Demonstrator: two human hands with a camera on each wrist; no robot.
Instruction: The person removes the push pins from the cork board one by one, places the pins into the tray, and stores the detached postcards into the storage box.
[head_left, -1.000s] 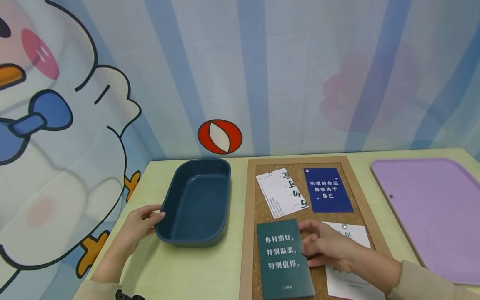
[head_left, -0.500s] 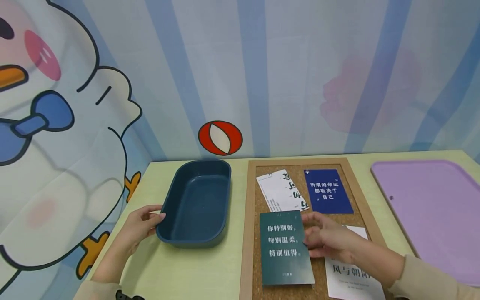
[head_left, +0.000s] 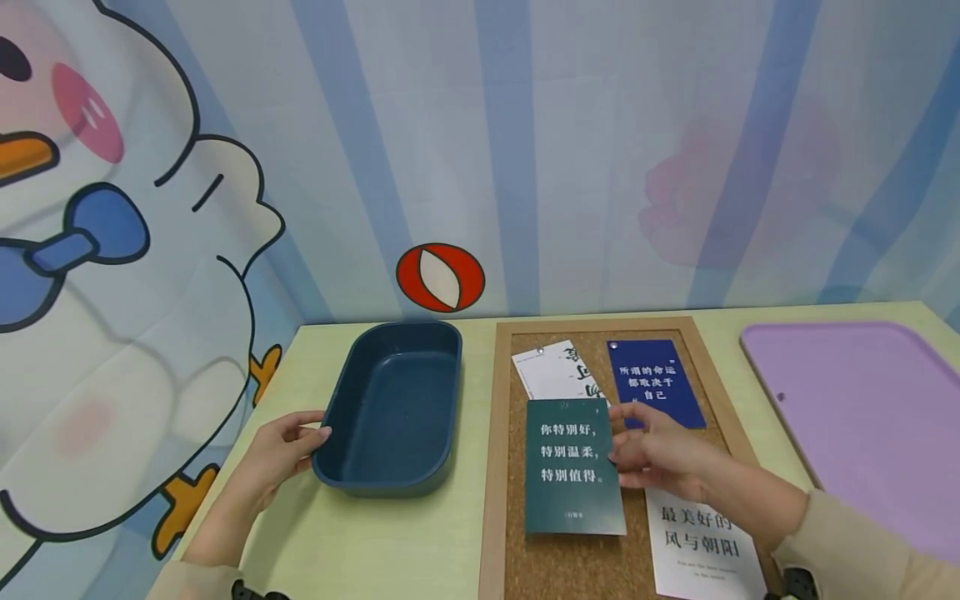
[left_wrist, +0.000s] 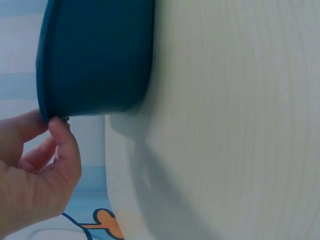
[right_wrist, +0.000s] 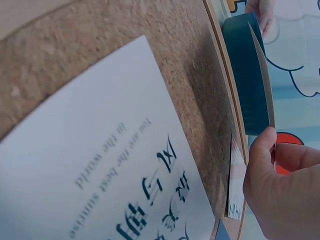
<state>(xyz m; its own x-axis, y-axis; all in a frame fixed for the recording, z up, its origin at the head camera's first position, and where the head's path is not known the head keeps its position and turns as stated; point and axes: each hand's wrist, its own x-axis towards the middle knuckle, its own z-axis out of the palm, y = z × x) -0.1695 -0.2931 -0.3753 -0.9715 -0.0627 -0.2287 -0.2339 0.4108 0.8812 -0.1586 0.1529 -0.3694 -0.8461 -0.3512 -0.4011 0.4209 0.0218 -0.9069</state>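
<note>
My left hand (head_left: 281,454) pinches the near left rim of a dark blue rectangular bin (head_left: 393,417), thumb on the inside. In the left wrist view the bin's outer wall (left_wrist: 100,60) rises from the table. My right hand (head_left: 667,454) pinches the right edge of a dark green card (head_left: 573,508) with white lettering. Seen almost edge-on in the right wrist view, the card (right_wrist: 265,80) stands off the cork board (head_left: 551,571). It covers the lower part of a white card (head_left: 553,371). A pinned navy card (head_left: 648,367) lies behind my fingers, and another white card (head_left: 705,554) under my wrist.
A lilac tray (head_left: 855,417) lies right of the board, beyond my right sleeve (head_left: 855,542). The board's wooden frame (head_left: 492,467) runs close to the bin. A printed cloth backdrop (head_left: 585,167) hangs behind the pale table (head_left: 375,550).
My right hand has carried the green card farther up the board, now overlapping the upper white card and uncovering cork below. My left hand and the bin keep their place.
</note>
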